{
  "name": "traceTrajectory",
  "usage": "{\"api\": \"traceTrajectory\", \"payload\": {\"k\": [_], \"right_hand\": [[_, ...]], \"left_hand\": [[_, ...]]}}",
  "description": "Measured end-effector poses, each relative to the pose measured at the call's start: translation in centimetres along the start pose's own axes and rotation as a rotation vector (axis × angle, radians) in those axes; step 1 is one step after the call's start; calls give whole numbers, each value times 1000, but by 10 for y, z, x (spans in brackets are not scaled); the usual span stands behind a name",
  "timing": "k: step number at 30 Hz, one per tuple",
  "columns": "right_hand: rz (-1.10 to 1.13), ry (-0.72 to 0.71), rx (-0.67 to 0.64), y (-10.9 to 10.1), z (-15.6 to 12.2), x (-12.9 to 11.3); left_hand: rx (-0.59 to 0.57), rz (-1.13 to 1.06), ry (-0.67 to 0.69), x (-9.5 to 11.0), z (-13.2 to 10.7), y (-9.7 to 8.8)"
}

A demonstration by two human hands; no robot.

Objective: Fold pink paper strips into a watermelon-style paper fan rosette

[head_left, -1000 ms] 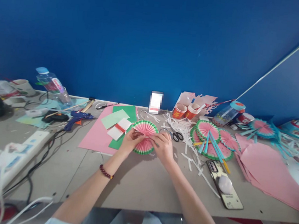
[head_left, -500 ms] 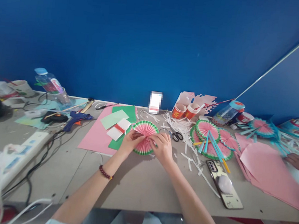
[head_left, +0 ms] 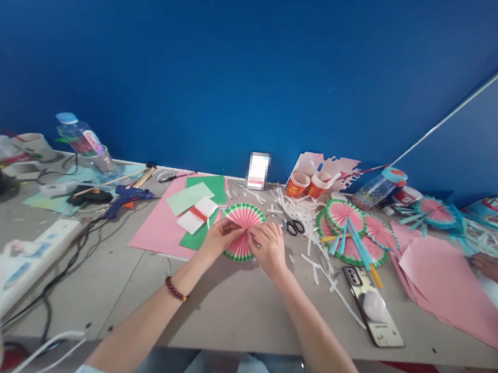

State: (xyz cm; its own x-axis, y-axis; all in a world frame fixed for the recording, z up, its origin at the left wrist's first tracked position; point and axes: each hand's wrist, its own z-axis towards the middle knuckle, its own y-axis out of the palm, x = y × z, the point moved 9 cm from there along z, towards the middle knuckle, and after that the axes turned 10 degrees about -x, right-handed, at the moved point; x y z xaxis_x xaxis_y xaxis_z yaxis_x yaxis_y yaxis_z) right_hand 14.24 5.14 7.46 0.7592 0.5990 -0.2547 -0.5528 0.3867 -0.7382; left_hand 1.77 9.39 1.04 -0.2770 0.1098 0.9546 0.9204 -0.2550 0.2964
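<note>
A round pleated paper fan, pink with a green rim, lies on the grey table in front of me. My left hand pinches its left side near the centre. My right hand pinches its right side, fingers curled over the pleats. Both hands press together at the fan's middle. A dark bead bracelet sits on my left wrist.
Pink and green paper sheets lie to the left, with a blue glue gun, cables and a power strip. Scissors, paper strips, finished fans, a phone and pink sheets lie right. Another person's hand rests far right.
My hands have closed slightly toward the fan's centre. Another person's hand has come into view at the far right edge.
</note>
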Motion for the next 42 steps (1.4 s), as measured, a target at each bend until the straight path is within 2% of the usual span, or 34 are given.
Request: {"api": "traceTrajectory", "payload": {"k": [10,18,27,36,42], "right_hand": [[37,-37,-16,5,-1,3],[17,25,-15,2,-1,0],[51,48,-14,3,-2,10],[20,13,-21,2,0,1],[21,41,-24,3,-2,11]], "left_hand": [[4,-6,-5,-5,2,-3],[-15,12,-11,-5,2,0],[34,-31,-26,-12,4,-11],[-16,72,-7,-5,3,-3],[55,61,35,-6,5,-14]]}}
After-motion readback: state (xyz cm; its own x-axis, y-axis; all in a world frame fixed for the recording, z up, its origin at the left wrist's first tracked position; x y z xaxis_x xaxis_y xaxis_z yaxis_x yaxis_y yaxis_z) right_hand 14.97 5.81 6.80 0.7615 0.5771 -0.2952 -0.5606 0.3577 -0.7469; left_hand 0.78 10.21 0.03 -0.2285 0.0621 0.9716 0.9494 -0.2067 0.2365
